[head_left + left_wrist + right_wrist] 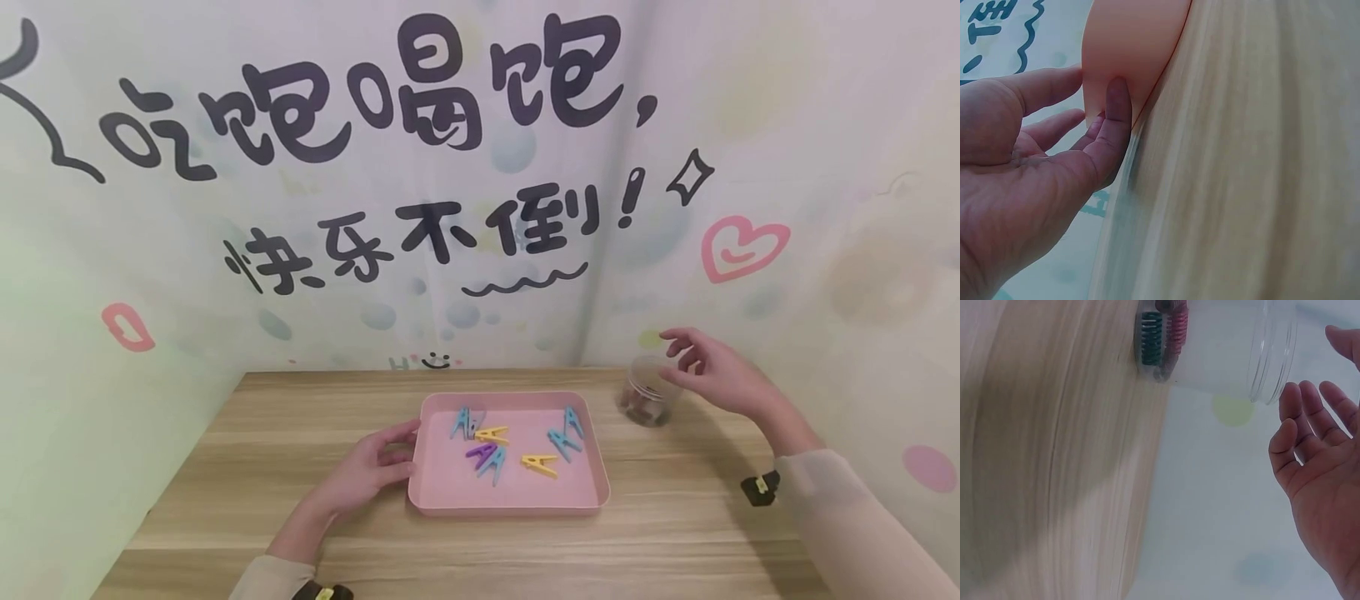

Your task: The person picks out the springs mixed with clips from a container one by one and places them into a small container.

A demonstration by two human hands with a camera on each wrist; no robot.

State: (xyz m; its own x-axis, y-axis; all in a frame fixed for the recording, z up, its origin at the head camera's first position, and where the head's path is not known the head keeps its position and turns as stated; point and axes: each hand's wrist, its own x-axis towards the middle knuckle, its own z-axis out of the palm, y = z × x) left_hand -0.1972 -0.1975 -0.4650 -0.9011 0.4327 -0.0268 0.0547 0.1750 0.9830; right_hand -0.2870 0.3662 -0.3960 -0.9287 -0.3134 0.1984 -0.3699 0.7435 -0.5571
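Note:
On the wooden table sits a pink tray [510, 498] with several small clothespins lying in it: yellow [539, 465], purple [481, 453] and blue [565, 444] ones. My left hand [366, 468] is at the tray's left side. In the left wrist view, its extended fingers [1119, 103] touch the outer wall of the tray [1129, 44]. To the right of the tray stands a clear jar [647, 392] without a lid, holding coiled springs [1152, 339] in dark green and red at its bottom. My right hand [712, 371] hovers beside the jar's mouth, fingers loosely bent and holding nothing.
A printed cloth wall [450, 325] rises right behind the table's back edge. Similar pale walls close in the left and right sides. Wood surface [315, 417] extends around the tray and jar.

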